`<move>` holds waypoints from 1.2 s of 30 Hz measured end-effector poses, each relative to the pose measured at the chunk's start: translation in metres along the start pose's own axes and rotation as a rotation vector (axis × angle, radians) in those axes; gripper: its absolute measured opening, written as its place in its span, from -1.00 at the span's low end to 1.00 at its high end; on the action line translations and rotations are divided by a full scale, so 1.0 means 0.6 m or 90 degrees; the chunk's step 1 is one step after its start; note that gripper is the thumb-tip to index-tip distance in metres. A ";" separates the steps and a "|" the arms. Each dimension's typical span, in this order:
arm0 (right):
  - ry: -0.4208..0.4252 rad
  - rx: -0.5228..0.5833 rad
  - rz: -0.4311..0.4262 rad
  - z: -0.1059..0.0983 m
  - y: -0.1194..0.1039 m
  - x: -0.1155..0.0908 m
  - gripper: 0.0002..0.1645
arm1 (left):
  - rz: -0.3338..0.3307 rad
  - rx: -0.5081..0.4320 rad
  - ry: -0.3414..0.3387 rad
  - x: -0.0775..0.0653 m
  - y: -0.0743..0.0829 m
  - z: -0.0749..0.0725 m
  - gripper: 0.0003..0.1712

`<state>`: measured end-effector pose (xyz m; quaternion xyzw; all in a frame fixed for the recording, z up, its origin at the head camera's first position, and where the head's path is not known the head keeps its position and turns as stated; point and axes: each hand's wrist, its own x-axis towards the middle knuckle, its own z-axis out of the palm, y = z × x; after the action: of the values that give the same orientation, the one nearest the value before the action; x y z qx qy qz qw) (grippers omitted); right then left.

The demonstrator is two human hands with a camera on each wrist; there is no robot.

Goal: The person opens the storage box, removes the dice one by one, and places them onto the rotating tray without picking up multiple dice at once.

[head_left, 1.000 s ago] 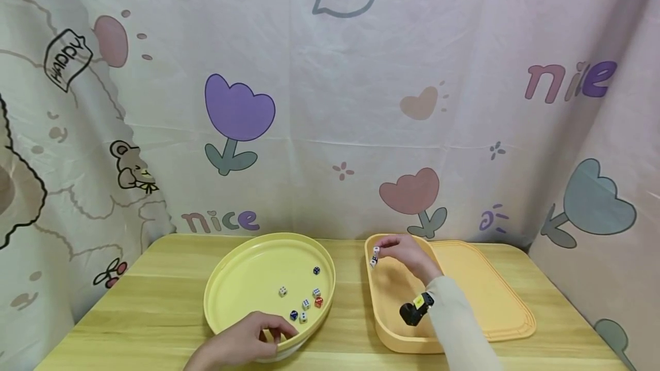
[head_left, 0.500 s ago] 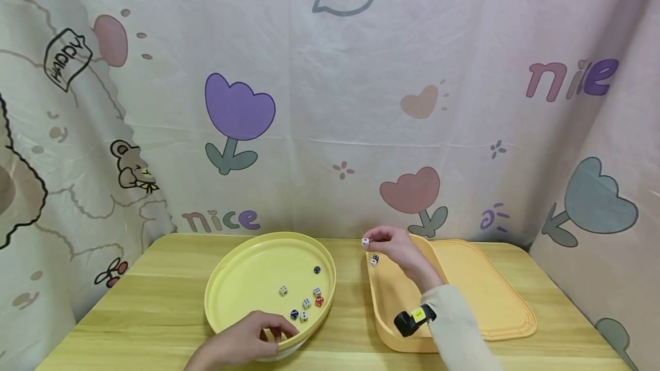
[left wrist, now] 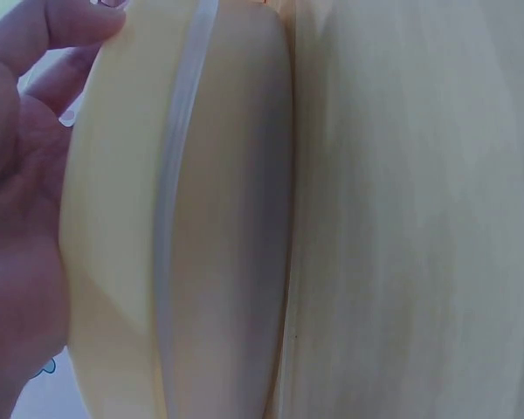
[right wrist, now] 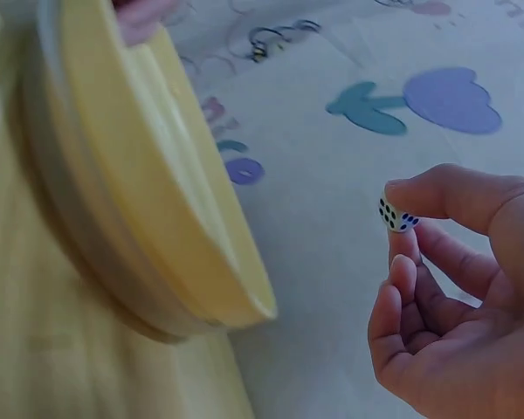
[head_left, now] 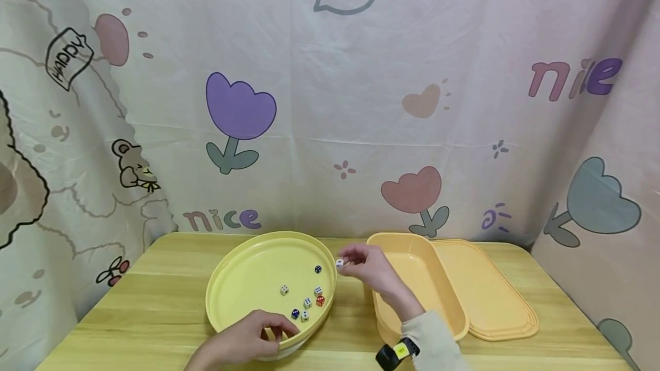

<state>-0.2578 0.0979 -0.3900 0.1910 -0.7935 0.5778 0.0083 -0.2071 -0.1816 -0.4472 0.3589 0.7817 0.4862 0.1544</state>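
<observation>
My right hand (head_left: 375,272) pinches a white die (right wrist: 395,216) between thumb and fingertips, just off the right rim of a round yellow tray (head_left: 232,271). The right wrist view shows dark and blue pips on that die. My left hand (head_left: 250,336) holds the tray's near rim, with the thumb outside and the fingers over the edge. Inside the tray lie several dice: a red die (head_left: 320,300), a dark blue die (head_left: 295,314), another dark die (head_left: 318,269), and several white ones, including a white die (head_left: 285,289) nearer the middle.
An orange rectangular box (head_left: 420,262) stands to the right, partly covered by my right forearm. Its flat orange lid (head_left: 487,291) lies beside it on the wooden table (head_left: 165,296). A patterned curtain (head_left: 309,102) hangs behind and at both sides.
My right hand has lifted the white die from the left side of the orange box and carried it left to the tray's rim. The left hand stays in place.
</observation>
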 end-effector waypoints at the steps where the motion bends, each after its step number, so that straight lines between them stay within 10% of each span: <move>1: -0.005 -0.005 -0.006 0.007 0.001 -0.002 -0.72 | 0.005 0.001 -0.001 0.000 -0.001 -0.001 -0.68; 16: -0.067 -0.007 0.000 0.080 0.031 -0.002 -0.82 | 0.021 -0.005 -0.007 0.002 -0.003 0.000 -0.70; 36: -0.065 -0.053 -0.036 0.084 0.039 -0.014 -0.82 | 0.029 0.000 -0.008 0.000 -0.006 -0.004 -0.70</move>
<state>-0.2468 0.0603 -0.4300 0.2417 -0.8107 0.5332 -0.0080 -0.2099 -0.1842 -0.4493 0.3797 0.7722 0.4873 0.1484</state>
